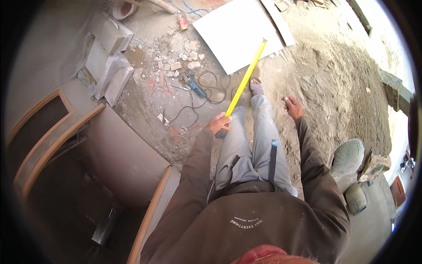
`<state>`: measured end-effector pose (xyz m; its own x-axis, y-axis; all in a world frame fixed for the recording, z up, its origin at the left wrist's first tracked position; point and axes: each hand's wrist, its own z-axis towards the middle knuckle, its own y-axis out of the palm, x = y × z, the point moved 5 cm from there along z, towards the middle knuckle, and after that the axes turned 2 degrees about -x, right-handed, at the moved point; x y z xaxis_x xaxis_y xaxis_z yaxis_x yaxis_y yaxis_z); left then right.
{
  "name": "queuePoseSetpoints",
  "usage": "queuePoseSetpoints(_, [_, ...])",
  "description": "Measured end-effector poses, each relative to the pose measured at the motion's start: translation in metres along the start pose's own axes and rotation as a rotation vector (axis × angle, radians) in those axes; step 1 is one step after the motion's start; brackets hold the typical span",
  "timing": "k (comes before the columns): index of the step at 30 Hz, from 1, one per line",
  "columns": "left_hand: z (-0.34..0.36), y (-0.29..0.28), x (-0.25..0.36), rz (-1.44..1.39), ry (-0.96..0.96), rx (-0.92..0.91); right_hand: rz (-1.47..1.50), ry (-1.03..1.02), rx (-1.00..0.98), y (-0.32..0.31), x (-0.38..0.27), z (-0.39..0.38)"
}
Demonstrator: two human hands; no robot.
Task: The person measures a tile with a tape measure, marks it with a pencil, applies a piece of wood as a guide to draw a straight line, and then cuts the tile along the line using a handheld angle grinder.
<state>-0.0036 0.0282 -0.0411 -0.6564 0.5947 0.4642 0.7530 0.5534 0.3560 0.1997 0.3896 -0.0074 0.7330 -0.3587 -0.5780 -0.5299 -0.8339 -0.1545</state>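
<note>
My left hand [217, 122] is closed round an orange and black tape measure [223, 130], held in front of my left thigh. From it the stiff yellow blade [245, 79] runs out forward and slightly right, its hooked end over a large white panel [239, 31] on the ground. Whether the hook touches the panel I cannot tell. My right hand [293, 108] hangs apart from the tape, out to the right above the sand, with its fingers curled together. What they pinch, if anything, is too small to make out.
A blue angle grinder [196, 88] with a tangled black cord lies ahead of my left hand, near broken tile pieces [176, 66]. Stacked slabs [112, 66] stand at far left. A sand heap [334, 88] spreads to the right. Wood-edged openings [151, 211] lie at near left.
</note>
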Motion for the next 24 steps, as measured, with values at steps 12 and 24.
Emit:
queuePoseSetpoints(12, [0.252,-0.122,-0.072,-0.448,0.217,0.402,-0.344,0.104,-0.109,0.037,0.113,0.325])
queuePoseSetpoints(24, [0.43,-0.171,-0.131,-0.302,0.334,0.76,0.193,0.039,-0.122,0.043,0.142,0.474])
